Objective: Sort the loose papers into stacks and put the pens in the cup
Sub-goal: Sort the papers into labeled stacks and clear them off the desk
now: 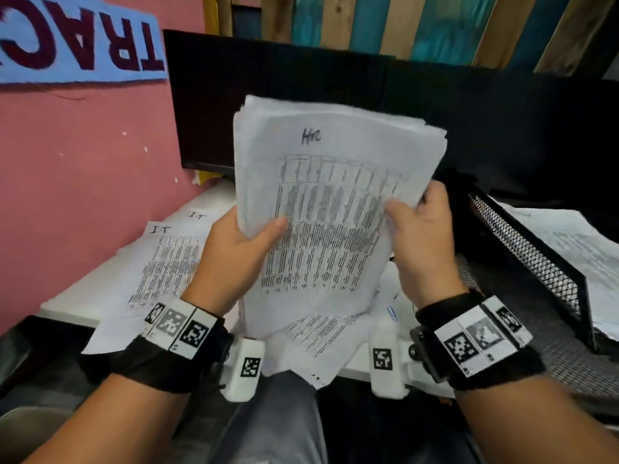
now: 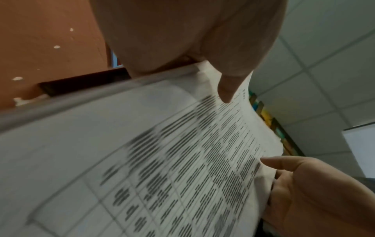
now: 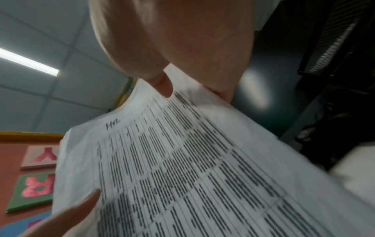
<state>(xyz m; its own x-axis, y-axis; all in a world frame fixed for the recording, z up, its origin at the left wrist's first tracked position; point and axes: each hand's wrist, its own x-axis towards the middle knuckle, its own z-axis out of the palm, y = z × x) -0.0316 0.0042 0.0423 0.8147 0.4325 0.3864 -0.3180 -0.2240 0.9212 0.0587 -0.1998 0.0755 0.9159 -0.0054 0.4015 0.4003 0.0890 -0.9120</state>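
Both hands, left hand and right hand, grasp a thick sheaf of white printed papers above the white table. Sorting seems in hand; next, it likely needs laying down apart from the "I-T" marked sheets.

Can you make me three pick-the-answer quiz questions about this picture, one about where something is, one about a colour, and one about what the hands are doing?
1. Where are the sheets marked "I-T"?
A. on the white desk
B. in the mesh tray
C. on the wall

2. What colour is the wall?
A. green
B. pink
C. yellow

3. How is the paper bundle held?
A. by the left hand alone
B. by nobody
C. by the left hand and right hand together

Answers: 1 A, they lie flat beside the left wrist. 2 B, pink shows left of the dark monitor. 3 C, a thumb presses each side.
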